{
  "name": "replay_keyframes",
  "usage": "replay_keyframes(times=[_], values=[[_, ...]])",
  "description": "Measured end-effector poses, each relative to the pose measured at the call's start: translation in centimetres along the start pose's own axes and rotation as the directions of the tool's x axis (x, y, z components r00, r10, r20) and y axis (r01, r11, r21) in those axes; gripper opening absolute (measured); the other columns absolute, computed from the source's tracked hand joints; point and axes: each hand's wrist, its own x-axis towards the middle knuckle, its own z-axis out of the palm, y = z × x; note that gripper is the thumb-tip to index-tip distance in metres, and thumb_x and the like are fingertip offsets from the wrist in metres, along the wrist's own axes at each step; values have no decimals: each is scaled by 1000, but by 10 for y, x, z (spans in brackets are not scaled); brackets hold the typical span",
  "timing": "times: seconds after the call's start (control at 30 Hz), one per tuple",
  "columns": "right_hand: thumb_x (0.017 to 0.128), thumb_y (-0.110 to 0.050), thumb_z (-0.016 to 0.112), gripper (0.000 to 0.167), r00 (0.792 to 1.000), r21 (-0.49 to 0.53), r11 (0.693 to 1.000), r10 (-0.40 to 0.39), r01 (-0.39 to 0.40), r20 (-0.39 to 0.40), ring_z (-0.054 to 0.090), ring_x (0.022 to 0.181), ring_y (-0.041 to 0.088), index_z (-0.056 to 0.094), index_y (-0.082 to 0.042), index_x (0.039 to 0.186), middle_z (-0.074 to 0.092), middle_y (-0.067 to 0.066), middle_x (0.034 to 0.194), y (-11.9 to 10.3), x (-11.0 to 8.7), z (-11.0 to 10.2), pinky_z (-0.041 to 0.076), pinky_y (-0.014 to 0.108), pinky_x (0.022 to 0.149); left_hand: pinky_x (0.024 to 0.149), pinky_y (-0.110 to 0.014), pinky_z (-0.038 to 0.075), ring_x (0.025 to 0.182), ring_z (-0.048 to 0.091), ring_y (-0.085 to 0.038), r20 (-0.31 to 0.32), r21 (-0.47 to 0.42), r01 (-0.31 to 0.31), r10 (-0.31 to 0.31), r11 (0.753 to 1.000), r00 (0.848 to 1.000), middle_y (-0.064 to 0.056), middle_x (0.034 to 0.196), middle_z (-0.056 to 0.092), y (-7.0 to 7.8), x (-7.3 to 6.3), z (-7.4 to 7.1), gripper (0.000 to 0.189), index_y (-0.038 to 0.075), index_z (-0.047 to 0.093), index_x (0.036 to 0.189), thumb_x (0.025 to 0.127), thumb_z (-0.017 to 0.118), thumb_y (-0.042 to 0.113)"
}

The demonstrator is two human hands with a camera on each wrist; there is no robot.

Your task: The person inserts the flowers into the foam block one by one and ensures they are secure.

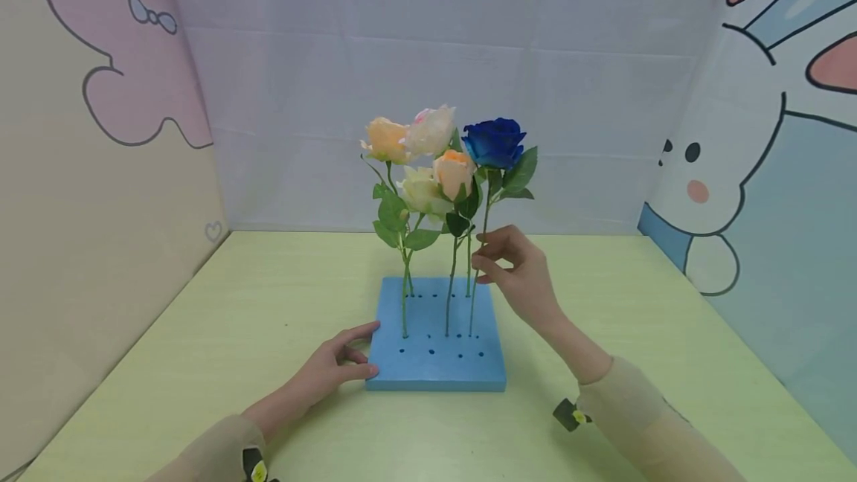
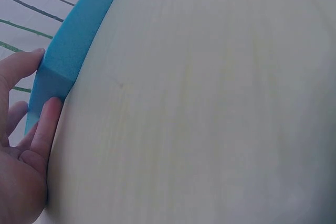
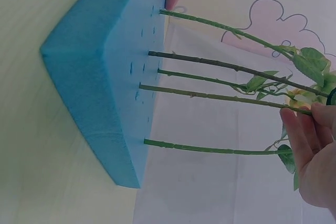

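Observation:
A blue rose [image 1: 495,143] stands nearly upright, its thin stem [image 3: 210,96] reaching down into a hole near the right side of a blue foam board [image 1: 435,376]. My right hand [image 1: 522,274] pinches that stem between thumb and fingers, partway below the bloom. My left hand [image 1: 335,359] touches the board's left edge with thumb and fingertips; in the left wrist view those fingers [image 2: 46,124] rest against its side. Left of the blue rose, a peach rose [image 1: 454,175], a yellow-orange rose [image 1: 387,140], a pinkish-white flower [image 1: 431,131] and a pale green flower [image 1: 425,190] stand in the board.
The board lies flat on a pale yellow-green table [image 1: 228,333], with several small holes [image 1: 431,352] along its front. A white curtain [image 1: 435,36] hangs behind. Cartoon-printed walls [image 1: 770,244] flank the table.

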Motion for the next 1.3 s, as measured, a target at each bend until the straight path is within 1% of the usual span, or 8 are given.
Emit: replay_keyframes(times=[0.13,0.4,0.5,0.73,0.8,0.97,1.03,1.3], values=[[89,-3,71,24,1000,-10,1000,8,-8,11,68,80,3,61,-2,111,69,23,99,1,-1,-1,60,33,65,70,-26,42,101,56,-19,3,6,-4,4,1000,1000,-12,151,44,-1,0,0,74,25,42,151,86,77,28],[88,-9,73,26,999,-67,997,36,-34,31,70,81,4,65,-7,113,73,18,99,4,-3,-3,59,27,70,72,-27,42,100,57,-19,2,7,-7,7,1000,1000,-12,150,45,-3,1,0,74,24,42,151,86,77,28],[88,-12,74,26,998,-89,995,42,-39,39,71,81,7,66,-8,113,74,16,99,5,-4,-4,59,26,70,72,-27,43,100,57,-19,-2,3,-2,2,1000,1000,-12,150,45,-2,1,0,74,24,43,150,85,78,28],[89,-15,74,27,997,-118,991,62,-56,45,72,82,22,65,-10,114,75,14,98,5,-7,-4,58,26,69,71,-26,43,100,57,-19,-5,2,6,-6,1000,1000,-11,150,45,-2,1,1,74,24,43,150,85,78,28],[89,-14,73,27,996,-126,990,75,-68,46,72,82,20,65,-9,115,75,15,99,6,-7,-3,58,25,69,72,-26,43,100,57,-19,-5,2,5,-5,1000,1000,-11,151,44,-2,1,1,74,24,43,150,85,78,28],[90,-6,70,29,994,-153,984,99,-91,46,68,76,4,63,-5,118,74,19,98,8,-8,-2,58,26,69,73,-26,43,100,57,-19,-4,0,3,-3,1000,1000,-12,151,44,-1,1,1,74,24,43,150,85,78,28],[90,-5,69,28,994,-161,983,100,-91,48,67,75,3,63,-3,118,74,21,97,8,-8,-1,58,27,68,73,-26,44,100,57,-19,-5,-1,4,-4,1000,1000,-12,151,44,-1,1,1,75,24,43,150,85,78,28],[91,-12,71,27,995,-152,986,76,-65,64,69,76,9,63,-6,117,75,15,93,12,-11,0,58,26,67,74,-26,44,101,57,-19,-2,-2,1,-1,1000,1000,-12,152,44,-2,1,0,74,24,42,150,85,78,28]])
